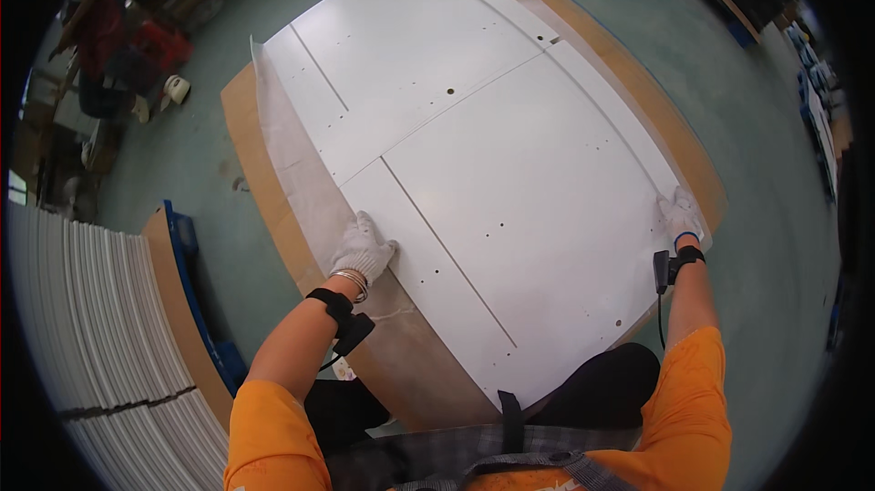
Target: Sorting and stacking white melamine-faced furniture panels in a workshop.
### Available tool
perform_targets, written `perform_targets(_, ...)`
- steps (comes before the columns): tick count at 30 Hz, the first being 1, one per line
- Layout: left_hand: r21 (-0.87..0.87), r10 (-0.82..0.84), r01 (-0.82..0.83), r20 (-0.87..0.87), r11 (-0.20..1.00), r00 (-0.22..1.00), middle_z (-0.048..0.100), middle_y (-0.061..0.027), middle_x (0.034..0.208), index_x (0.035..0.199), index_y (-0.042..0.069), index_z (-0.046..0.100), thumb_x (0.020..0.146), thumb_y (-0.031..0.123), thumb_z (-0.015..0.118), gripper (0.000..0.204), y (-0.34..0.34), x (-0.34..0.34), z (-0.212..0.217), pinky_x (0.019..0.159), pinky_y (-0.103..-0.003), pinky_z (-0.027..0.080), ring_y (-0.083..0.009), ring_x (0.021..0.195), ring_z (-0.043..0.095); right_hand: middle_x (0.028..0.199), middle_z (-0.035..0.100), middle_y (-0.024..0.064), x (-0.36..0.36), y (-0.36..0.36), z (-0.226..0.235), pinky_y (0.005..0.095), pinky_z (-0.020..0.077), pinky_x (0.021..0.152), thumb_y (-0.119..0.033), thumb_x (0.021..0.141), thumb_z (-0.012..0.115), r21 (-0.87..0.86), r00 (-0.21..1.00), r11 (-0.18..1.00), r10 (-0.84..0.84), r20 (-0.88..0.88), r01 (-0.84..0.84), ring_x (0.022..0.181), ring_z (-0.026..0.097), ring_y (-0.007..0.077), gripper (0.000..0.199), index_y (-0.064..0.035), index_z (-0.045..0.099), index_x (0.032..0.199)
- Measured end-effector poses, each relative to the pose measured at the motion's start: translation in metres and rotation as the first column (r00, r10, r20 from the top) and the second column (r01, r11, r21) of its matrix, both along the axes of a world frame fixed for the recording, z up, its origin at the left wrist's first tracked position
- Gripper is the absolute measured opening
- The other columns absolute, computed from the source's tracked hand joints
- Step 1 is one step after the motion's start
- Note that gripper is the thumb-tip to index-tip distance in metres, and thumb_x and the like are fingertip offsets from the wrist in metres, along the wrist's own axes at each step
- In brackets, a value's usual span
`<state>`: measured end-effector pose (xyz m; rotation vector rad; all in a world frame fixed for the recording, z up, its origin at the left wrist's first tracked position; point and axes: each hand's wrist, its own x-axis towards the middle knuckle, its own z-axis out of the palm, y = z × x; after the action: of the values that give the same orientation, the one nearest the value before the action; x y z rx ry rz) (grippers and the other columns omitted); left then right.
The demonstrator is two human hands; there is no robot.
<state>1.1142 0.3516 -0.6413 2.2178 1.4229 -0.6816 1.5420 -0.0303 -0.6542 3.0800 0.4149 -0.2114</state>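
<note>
The near white panel (538, 190) is laid over pale sheeting (293, 158) and brown board (241, 113), with the far white panel (392, 49) set just beyond it. Its left edge is touched by the left hand (365, 249), thumb spread from fingers; its right edge, by the right hand (681, 215). Whether either edge is pinched cannot be told.

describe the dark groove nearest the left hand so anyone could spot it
Over brown cardboard lies white panelling crossed by a seam. The dark groove runs from that seam toward the camera, right of the left hand; the other groove lies beyond.
</note>
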Motion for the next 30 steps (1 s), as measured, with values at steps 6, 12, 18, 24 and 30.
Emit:
perform_targets(6, -0.144, 0.320, -0.305, 0.089, 0.941, 0.943, 0.047, -0.0210, 0.131, 0.132, 0.000, 0.038, 0.082, 0.041, 0.060, 0.068, -0.051, -0.023, 0.007, 0.100, -0.039, 0.040, -0.0339, 0.119, 0.049, 0.129, 0.049, 0.0251, 0.020, 0.035, 0.013, 0.0426, 0.0369, 0.101, -0.050, 0.082, 0.054, -0.045, 0.984, 0.998, 0.046, -0.173, -0.054, 0.122, 0.045, 0.0379, 0.068, 0.0004, 0.048, 0.126)
perform_targets(12, -0.286, 0.534, -0.475, 0.187, 0.832, 0.824, 0.061, -0.0218, 0.112, 0.116, -0.002, 0.051, 0.080, 0.042, 0.060, 0.058, -0.079, -0.029, -0.002, 0.091, -0.040, 0.045, -0.0356, 0.106, 0.058, 0.130, 0.048, 0.0261, 0.035, 0.032, -0.005, 0.0414, 0.0374, 0.101, -0.048, 0.081, 0.057, 0.025, 0.977, 0.988, 0.151, -0.150, -0.149, 0.121, 0.046, 0.0377, 0.073, 0.0022, 0.043, 0.132)
perform_targets(18, -0.319, 0.541, -0.454, 0.288, 0.832, 0.790, 0.063, -0.0223, 0.103, 0.108, -0.001, 0.057, 0.078, 0.045, 0.060, 0.055, -0.081, -0.037, -0.007, 0.087, -0.039, 0.045, -0.0347, 0.099, 0.060, 0.124, 0.052, 0.0289, 0.036, 0.038, -0.003, 0.0430, 0.0423, 0.096, -0.049, 0.080, 0.059, 0.058, 0.971, 0.992, 0.122, -0.206, -0.113, 0.114, 0.052, 0.0389, 0.076, 0.0038, 0.043, 0.131)
perform_targets(24, -0.280, 0.511, -0.446, 0.237, 0.850, 0.826, 0.064, -0.0215, 0.101, 0.108, -0.001, 0.058, 0.077, 0.046, 0.061, 0.056, -0.082, -0.034, -0.006, 0.085, -0.039, 0.046, -0.0343, 0.096, 0.061, 0.123, 0.052, 0.0273, 0.038, 0.040, -0.007, 0.0435, 0.0423, 0.096, -0.050, 0.081, 0.058, 0.024, 0.974, 0.990, 0.138, -0.181, -0.136, 0.116, 0.051, 0.0387, 0.070, 0.0023, 0.047, 0.126)
perform_targets(30, -0.269, 0.510, -0.448, 0.241, 0.852, 0.825, 0.064, -0.0191, 0.098, 0.108, -0.001, 0.057, 0.077, 0.046, 0.063, 0.056, -0.087, -0.027, 0.005, 0.083, -0.038, 0.046, -0.0316, 0.092, 0.062, 0.128, 0.050, 0.0254, 0.039, 0.039, -0.006, 0.0431, 0.0408, 0.099, -0.052, 0.081, 0.058, 0.007, 0.971, 0.993, 0.117, -0.210, -0.118, 0.120, 0.048, 0.0364, 0.072, 0.0013, 0.046, 0.128)
